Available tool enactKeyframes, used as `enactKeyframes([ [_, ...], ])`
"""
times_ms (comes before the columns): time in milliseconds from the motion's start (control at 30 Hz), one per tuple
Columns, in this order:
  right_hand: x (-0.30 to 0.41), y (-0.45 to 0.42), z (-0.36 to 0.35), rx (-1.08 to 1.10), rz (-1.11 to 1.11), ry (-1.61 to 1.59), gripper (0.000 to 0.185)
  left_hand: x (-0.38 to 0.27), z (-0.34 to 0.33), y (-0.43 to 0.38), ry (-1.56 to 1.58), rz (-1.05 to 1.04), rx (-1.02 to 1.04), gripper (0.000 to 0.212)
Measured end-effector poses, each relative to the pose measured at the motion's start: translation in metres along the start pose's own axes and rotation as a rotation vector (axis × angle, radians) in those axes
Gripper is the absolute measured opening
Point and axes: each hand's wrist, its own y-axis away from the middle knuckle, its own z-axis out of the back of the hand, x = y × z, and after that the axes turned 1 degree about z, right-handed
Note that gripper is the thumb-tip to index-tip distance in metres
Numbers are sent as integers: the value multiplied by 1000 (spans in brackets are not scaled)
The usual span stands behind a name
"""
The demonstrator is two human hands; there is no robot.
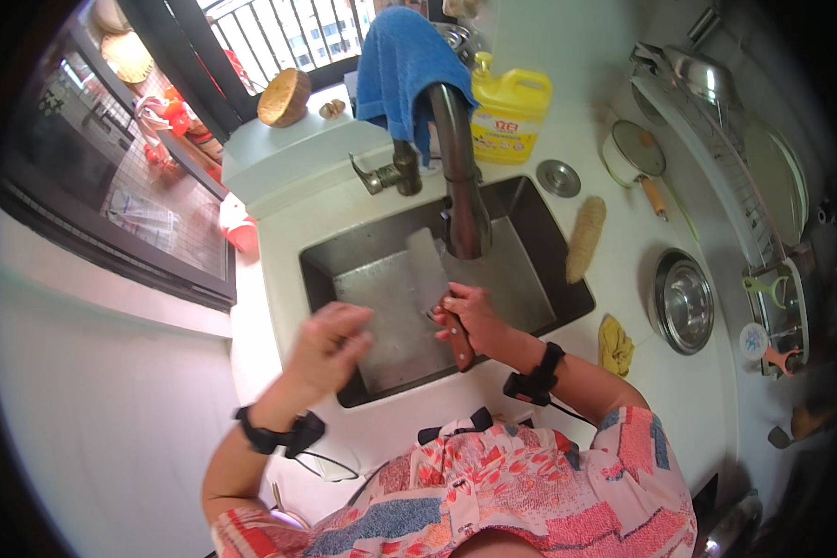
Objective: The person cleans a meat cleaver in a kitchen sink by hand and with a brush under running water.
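Note:
My right hand [474, 317] grips the kitchen knife [461, 342] by its riveted brown wooden handle. The broad blade points away from me over the sink [383, 335], close to the faucet spout [464, 209]; it looks blurred. Above the sink's left front corner, my left hand [328, 349] is loosely curled and blurred, with a gap between thumb and fingers and nothing seen in it. A lever tap handle [380, 178] stands behind the basin. Over the faucet's top hangs a blue towel [408, 73].
Right of the sink lie a loofah [586, 240], a sink strainer [559, 178], a yellow cloth [615, 347] and metal bowls [685, 303]. Behind stand a yellow detergent jug [513, 115] and a lidded pot [635, 150]. A dish rack [711, 160] lines the right wall. A brown half shell [284, 97] rests on the ledge.

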Motion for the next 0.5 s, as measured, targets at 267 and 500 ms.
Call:
enactKeyframes([
  [267,3,17,28,1,79,616,53,-28,130,-121,-156,208,-311,34],
  [500,4,24,39,-39,185,584,51,47,98,-270,-28,199,-285,31],
])
